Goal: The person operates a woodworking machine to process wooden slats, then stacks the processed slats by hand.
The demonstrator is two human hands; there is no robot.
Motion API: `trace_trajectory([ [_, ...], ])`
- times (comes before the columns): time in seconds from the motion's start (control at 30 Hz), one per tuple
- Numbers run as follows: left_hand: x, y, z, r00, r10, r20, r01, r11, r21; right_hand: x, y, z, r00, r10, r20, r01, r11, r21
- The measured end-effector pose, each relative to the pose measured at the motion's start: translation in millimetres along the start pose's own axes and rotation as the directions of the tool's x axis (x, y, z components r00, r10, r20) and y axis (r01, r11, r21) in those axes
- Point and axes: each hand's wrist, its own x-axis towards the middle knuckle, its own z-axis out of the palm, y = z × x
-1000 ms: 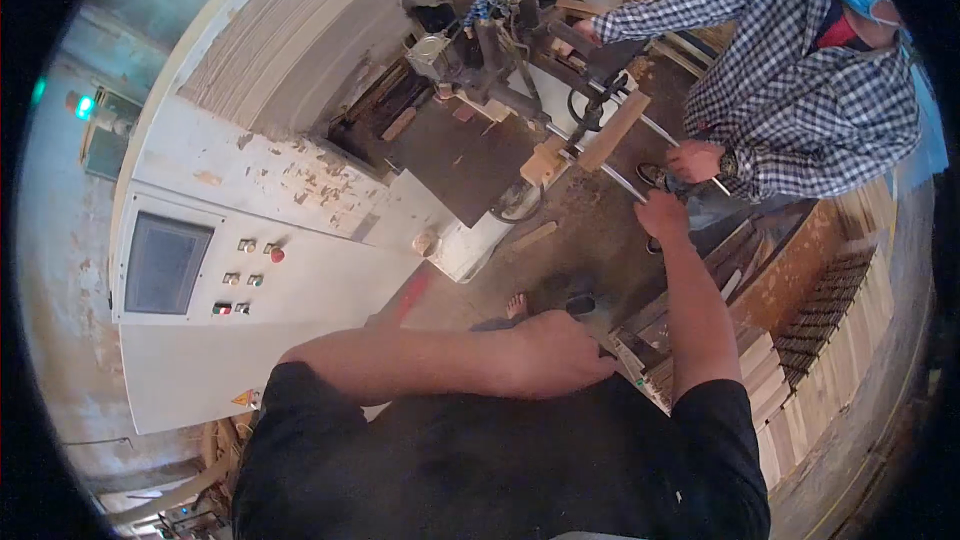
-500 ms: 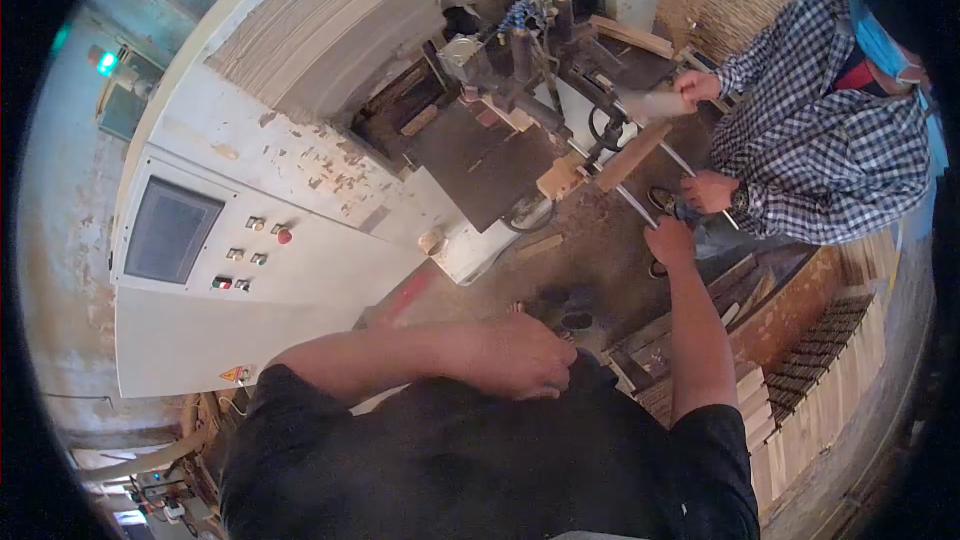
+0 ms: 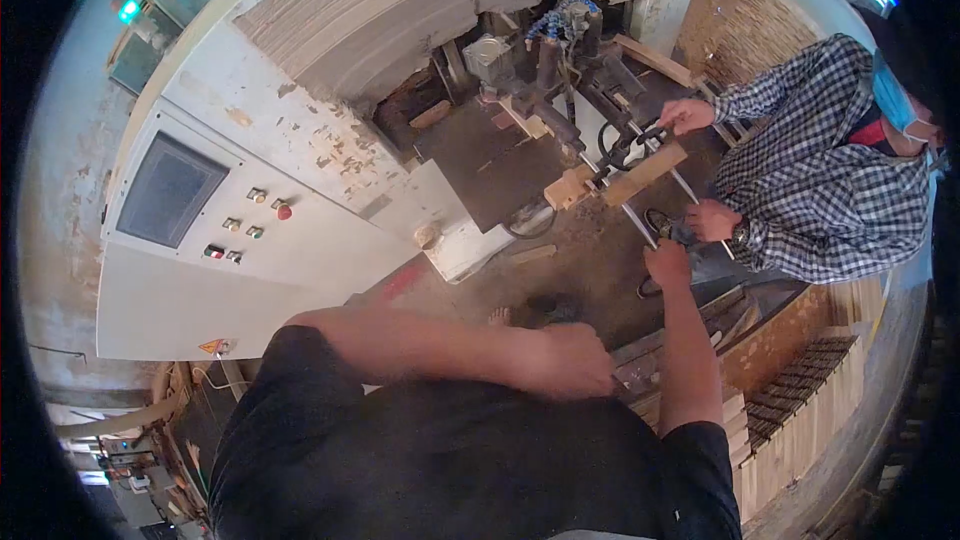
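My right hand (image 3: 668, 265) is closed around the near end of a shiny metal rod (image 3: 640, 224). This rod runs up to a clamp with black fittings (image 3: 622, 152) and a flat wooden board (image 3: 645, 174). A wooden block (image 3: 570, 187) sits at the board's left. My left hand (image 3: 570, 360) is curled into a fist in front of my black shirt; whatever it may hold is hidden. Across from me, a person in a checked shirt has one hand (image 3: 688, 116) at the clamp's black part and the other hand (image 3: 713, 221) by a second metal rod (image 3: 684, 184).
A machine with a dark metal bed (image 3: 475, 165) stands ahead. On the left, its white cabinet carries a screen (image 3: 172, 188) and a red button (image 3: 284, 211). Stacked wood strips (image 3: 800, 430) lie at lower right. Wood scraps lie on the floor.
My left hand has moved right, towards my right forearm. The other person's upper hand, earlier at a blurred pale piece, is now at the clamp's black part. The view has shifted slightly.
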Motion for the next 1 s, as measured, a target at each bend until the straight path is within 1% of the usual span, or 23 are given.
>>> trace_trajectory([
  [0.03,7,-4,14,0.972,-0.002,-0.237,-0.029,0.992,-0.126,-1,-1,-2,1.0,-0.009,-0.016,0.009,1.0,-0.018],
  [0.07,14,-5,27,0.889,-0.032,-0.457,-0.088,0.967,-0.24,-2,-2,-3,1.0,-0.01,-0.016,0.009,1.0,-0.02],
  [0.1,18,-2,25,0.888,-0.031,-0.458,-0.09,0.967,-0.239,-6,-7,-9,1.0,-0.012,0.0,0.012,0.999,-0.036],
  [0.17,26,1,21,0.951,-0.145,-0.274,0.061,0.954,-0.293,-6,-6,-11,1.0,-0.008,0.011,0.008,0.999,-0.05],
  [0.2,26,-1,19,0.951,-0.14,-0.275,0.057,0.955,-0.29,-3,-3,-6,1.0,-0.002,0.01,0.003,0.999,-0.035],
  [0.27,22,-11,15,0.993,0.018,-0.12,-0.052,0.959,-0.28,3,3,2,1.0,0.005,0.012,-0.005,1.0,-0.025],
  [0.3,17,-15,11,0.992,0.021,-0.123,-0.056,0.958,-0.282,4,5,4,1.0,0.003,0.021,-0.002,0.999,-0.036],
  [0.37,-1,-21,2,0.983,0.134,-0.124,-0.174,0.895,-0.412,5,4,2,1.0,0.005,0.026,-0.004,0.999,-0.046],
  [0.4,-5,-24,8,0.982,0.139,-0.125,-0.179,0.893,-0.414,1,1,-2,1.0,0.014,0.023,-0.013,0.999,-0.033],
  [0.47,-10,-30,25,0.934,0.101,-0.343,-0.284,0.793,-0.539,-3,-1,-3,0.999,0.027,0.028,-0.026,0.999,-0.023],
  [0.5,-13,-32,32,0.933,0.106,-0.344,-0.29,0.789,-0.541,-2,-1,-3,0.998,0.034,0.045,-0.033,0.999,-0.018],
  [0.57,-18,-42,41,0.896,0.028,-0.443,-0.356,0.643,-0.679,-1,-2,-5,0.997,0.048,0.054,-0.047,0.999,-0.017],
  [0.6,-21,-46,45,0.894,0.034,-0.447,-0.363,0.641,-0.676,-2,-4,-6,0.997,0.058,0.054,-0.057,0.998,-0.022],
  [0.67,-29,-60,53,0.865,-0.238,-0.441,-0.269,0.522,-0.809,-2,-6,-8,0.996,0.07,0.052,-0.068,0.997,-0.034],
  [0.7,-32,-70,62,0.862,-0.235,-0.448,-0.277,0.521,-0.807,-1,-6,-8,0.996,0.054,0.069,-0.052,0.998,-0.028],
  [0.73,-34,-83,75,0.791,-0.39,-0.47,-0.179,0.587,-0.789,1,-6,-8,0.995,0.038,0.088,-0.037,0.999,-0.021],
  [0.77,-36,-98,90,0.691,-0.53,-0.492,-0.07,0.628,-0.775,2,-5,-7,0.995,0.041,0.09,-0.039,0.999,-0.032],
  [0.83,-40,-145,126,0.563,-0.581,-0.587,0.088,0.749,-0.657,7,-4,-3,0.992,0.054,0.114,-0.053,0.999,-0.009],
  [0.9,-55,-179,129,0.411,-0.753,-0.515,0.275,0.64,-0.717,11,0,0,0.991,0.034,0.132,-0.028,0.998,-0.051],
  [0.93,-58,-211,150,0.331,-0.756,-0.564,0.329,0.653,-0.682,13,0,1,0.99,0.012,0.144,0.0,0.997,-0.079],
  [0.97,-54,-245,173,0.251,-0.751,-0.611,0.383,0.657,-0.65,13,-1,1,0.988,0.02,0.151,-0.006,0.996,-0.091],
  [1.0,-52,-271,176,0.205,-0.771,-0.603,0.485,0.615,-0.622,13,-3,1,0.988,0.05,0.146,-0.038,0.995,-0.088],
])
